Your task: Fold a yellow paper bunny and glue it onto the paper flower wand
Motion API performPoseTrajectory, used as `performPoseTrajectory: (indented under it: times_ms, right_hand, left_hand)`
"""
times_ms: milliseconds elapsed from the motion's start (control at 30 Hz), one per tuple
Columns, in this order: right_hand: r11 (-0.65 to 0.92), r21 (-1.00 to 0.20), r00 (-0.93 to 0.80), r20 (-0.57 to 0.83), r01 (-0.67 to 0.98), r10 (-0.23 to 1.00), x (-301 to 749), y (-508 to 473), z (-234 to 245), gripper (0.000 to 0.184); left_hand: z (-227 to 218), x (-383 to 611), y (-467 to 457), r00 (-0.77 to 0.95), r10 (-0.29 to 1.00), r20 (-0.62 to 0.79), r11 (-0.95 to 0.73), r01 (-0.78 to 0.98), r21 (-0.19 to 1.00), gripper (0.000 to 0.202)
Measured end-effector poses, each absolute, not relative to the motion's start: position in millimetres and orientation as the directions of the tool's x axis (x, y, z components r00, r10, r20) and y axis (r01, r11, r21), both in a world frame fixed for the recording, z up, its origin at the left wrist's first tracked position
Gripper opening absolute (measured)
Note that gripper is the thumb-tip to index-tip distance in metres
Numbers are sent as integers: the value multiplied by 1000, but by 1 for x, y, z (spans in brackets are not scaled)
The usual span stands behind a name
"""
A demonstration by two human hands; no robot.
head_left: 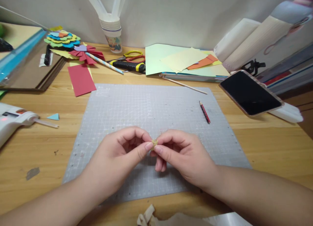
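Observation:
Between my two hands is a small yellowish piece (154, 143), perhaps folded paper; most of it hides behind my fingertips. My left hand (127, 147) pinches it from the left with thumb and forefinger. From the right, my right hand (179, 151) grips the same piece between thumb and forefinger, its other fingers curled below. Both hands are above a grey cutting mat (137, 105) with a printed grid. A short red-and-black pencil (204, 112) lies on the mat's right part, beyond my right hand.
A phone (251, 93) leans at the right. Along the back lie a thin stick (185, 85), stacked paper (153, 59), scissors (133, 55), a paper cup stack (113, 37) and paper flowers (63, 40). A glue gun (14, 118) and red card (81, 79) are at left.

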State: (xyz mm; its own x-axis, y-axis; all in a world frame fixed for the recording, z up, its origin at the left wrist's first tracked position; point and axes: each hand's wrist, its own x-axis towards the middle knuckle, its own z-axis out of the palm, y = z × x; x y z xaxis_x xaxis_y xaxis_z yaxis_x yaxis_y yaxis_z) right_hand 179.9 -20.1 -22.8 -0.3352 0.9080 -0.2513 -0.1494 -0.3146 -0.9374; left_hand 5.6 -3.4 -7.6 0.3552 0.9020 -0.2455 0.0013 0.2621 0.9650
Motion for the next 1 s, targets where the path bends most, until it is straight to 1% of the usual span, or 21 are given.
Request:
performPoseTrajectory:
  times_ms: [200,367,433,567,700,867,1000]
  right_hand:
    - [-307,-940,-351,-240,-150,905,180,-20,-22,10]
    - [-372,-922,-366,-311,-106,877,180,-20,-19,15]
    - [-377,-922,-364,-321,-92,874,180,-20,-18,16]
    - [-347,-931,-350,-290,-112,891,180,-18,-17,18]
    - [-331,-932,-307,-274,-150,911,180,-16,-16,23]
    - [-374,-919,-359,-309,-125,881,180,-19,-17,21]
    - [-424,-898,-387,-353,-115,852,180,-20,-18,22]
  left_hand:
    - [-7,9,-4,390,869,-305,362,-81,929,8]
    - [-4,9,-4,452,837,-308,402,-127,907,11]
    - [-6,7,-3,450,839,-305,394,-119,911,10]
    - [-10,7,-2,381,867,-321,373,-69,925,6]
    - [-7,9,-3,365,876,-316,373,-96,923,7]
    - [-4,8,-3,367,883,-292,328,-40,944,9]
    - [-5,6,-2,426,847,-318,375,-55,925,12]
